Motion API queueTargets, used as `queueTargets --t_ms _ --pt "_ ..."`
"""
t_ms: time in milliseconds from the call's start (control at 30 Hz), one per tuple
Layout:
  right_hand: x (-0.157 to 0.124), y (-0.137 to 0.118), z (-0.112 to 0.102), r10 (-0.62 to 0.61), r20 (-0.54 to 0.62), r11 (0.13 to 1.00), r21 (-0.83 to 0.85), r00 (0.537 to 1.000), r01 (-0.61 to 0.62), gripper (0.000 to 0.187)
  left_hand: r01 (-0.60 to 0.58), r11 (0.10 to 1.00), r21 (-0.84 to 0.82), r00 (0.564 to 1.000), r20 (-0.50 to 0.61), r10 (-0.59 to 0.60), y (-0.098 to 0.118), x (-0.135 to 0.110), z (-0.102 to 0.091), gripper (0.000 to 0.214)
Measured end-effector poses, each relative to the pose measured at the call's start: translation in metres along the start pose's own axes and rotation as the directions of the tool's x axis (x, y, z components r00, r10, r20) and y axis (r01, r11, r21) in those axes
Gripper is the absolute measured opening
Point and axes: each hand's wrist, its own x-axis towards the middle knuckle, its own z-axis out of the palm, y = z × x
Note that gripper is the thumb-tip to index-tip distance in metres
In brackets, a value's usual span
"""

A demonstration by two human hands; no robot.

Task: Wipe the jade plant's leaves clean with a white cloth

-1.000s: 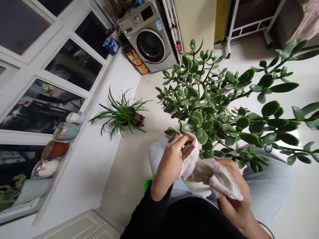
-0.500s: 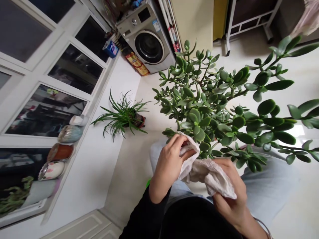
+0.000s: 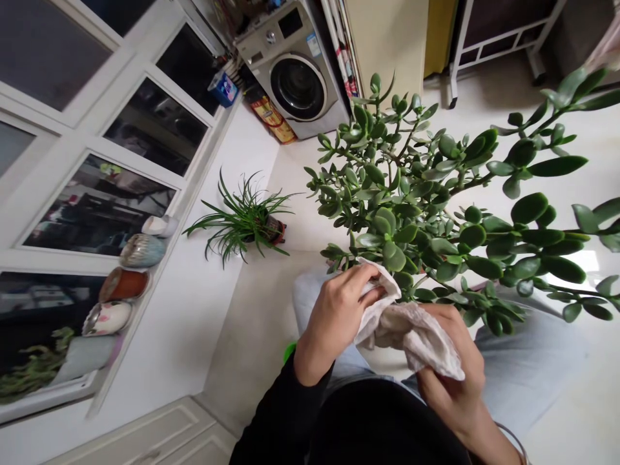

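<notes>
A crumpled white cloth [image 3: 411,332] stretches between my two hands, just above my lap. My left hand [image 3: 336,316] is closed on one end, with its fingers curled into a fold. The other end is bunched in my right hand [image 3: 458,355], whose fingers are partly covered by the cloth. Right in front of both hands spreads a large jade plant [image 3: 387,223] with thick, glossy green leaves. Its lowest leaves come close to the cloth near my left fingertips; I cannot tell whether they touch. The plant's pot is hidden by the foliage.
A potted plant with long narrow leaves [image 3: 249,216] stands on the floor by the left wall. Several pots, including a brown pot [image 3: 123,284], line the window ledge. At the back are a washing machine [image 3: 295,81] and a white metal rack [image 3: 498,48].
The view has shifted slightly, so the surroundings sit a little further right. My left hand appears slightly nearer the jade plant's lower leaves; both hands keep hold of the cloth.
</notes>
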Motion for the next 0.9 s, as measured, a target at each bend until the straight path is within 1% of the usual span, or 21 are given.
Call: queueTargets --t_ms 100,200,367,433,500,600,733,800,900 --pt "-0.001 0.0 -0.001 0.007 0.008 1.0 -0.004 1.0 -0.007 0.046 -0.029 0.999 0.021 0.998 -0.057 0.031 -0.001 -0.003 0.0 0.026" --pt "-0.003 0.001 -0.001 0.007 0.001 1.0 -0.011 1.0 -0.007 0.045 -0.059 0.998 0.035 0.994 -0.087 0.062 -0.002 -0.005 -0.002 0.025" --pt "-0.003 0.002 -0.001 0.006 -0.005 1.0 -0.012 1.0 -0.006 0.044 -0.076 0.997 -0.008 0.996 -0.048 0.075 -0.004 -0.008 -0.007 0.023" --pt "-0.002 0.001 -0.001 0.005 -0.006 1.0 -0.011 1.0 -0.006 0.043 -0.057 0.998 -0.033 0.998 -0.041 0.055 -0.004 -0.009 -0.007 0.022" --pt "-0.001 0.0 -0.001 0.0 -0.008 1.0 -0.016 1.0 0.0 0.041 -0.024 0.999 -0.048 0.998 -0.063 0.02 -0.004 -0.008 -0.007 0.018" --pt "0.0 -0.003 -0.004 -0.023 -0.017 1.0 -0.011 1.0 0.023 0.038 0.015 0.998 -0.069 0.99 -0.141 -0.025 -0.002 -0.007 -0.006 0.018" --pt "-0.003 -0.007 -0.007 -0.076 0.017 0.994 0.086 0.997 0.075 0.032 -0.009 0.993 -0.114 0.966 -0.259 -0.021 -0.004 -0.009 -0.005 0.016" --pt "-0.004 -0.012 -0.007 -0.075 0.051 0.985 0.161 0.996 0.066 0.027 -0.022 0.988 -0.156 0.944 -0.328 -0.031 -0.007 -0.014 -0.003 0.013" --pt "-0.004 -0.021 -0.007 -0.052 0.086 0.967 0.252 0.995 0.028 0.02 -0.001 0.972 -0.237 0.898 -0.428 -0.103 -0.016 -0.03 0.003 0.012"
